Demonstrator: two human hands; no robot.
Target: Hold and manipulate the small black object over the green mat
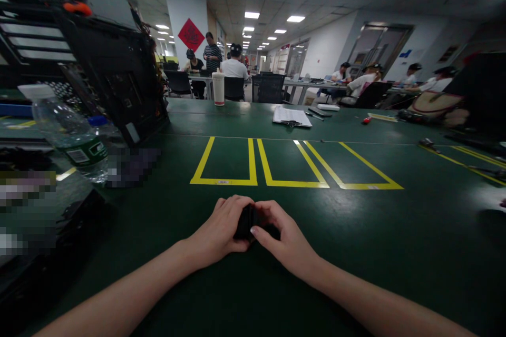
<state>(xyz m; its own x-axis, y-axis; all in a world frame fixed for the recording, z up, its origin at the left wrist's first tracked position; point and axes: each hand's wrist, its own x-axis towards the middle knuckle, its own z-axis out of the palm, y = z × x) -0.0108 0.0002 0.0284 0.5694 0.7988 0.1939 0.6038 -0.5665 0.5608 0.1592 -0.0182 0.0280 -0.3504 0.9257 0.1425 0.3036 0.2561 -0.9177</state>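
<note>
Both of my hands meet low on the green table (356, 231), closed around a small black object (245, 221). My left hand (221, 231) wraps its fingers over the object's left side. My right hand (282, 237) pinches the right side, thumb pointing left. Most of the object is hidden by my fingers, so I cannot make out what it is. Three yellow taped boxes (292, 166) lie on the table just beyond my hands.
A clear water bottle (73, 137) lies at the left beside a black rack of equipment (114, 73). A clipboard with papers (291, 116) and a white tumbler (218, 88) stand farther back. Several people sit and stand at distant tables.
</note>
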